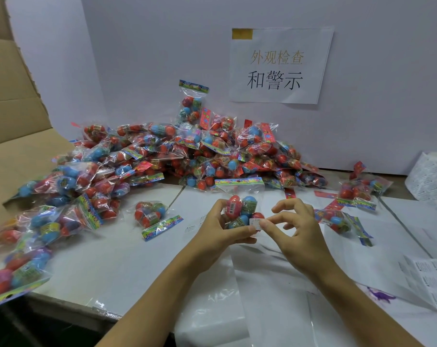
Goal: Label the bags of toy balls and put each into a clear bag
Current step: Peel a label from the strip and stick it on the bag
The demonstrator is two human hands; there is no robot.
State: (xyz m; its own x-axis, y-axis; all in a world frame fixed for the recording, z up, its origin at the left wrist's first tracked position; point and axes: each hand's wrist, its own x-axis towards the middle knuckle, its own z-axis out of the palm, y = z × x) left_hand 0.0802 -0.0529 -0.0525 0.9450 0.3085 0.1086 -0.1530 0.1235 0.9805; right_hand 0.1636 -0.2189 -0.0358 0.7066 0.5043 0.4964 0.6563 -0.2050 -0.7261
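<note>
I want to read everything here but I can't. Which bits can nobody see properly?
All in the head view:
- White label on the held bag of balls: print too small, partly under the right hand's fingers.
- Label roll: cut off by the right edge.
- Label sheets: print blurred.
- Bottom of the bag pile: buried under other bags.
</note>
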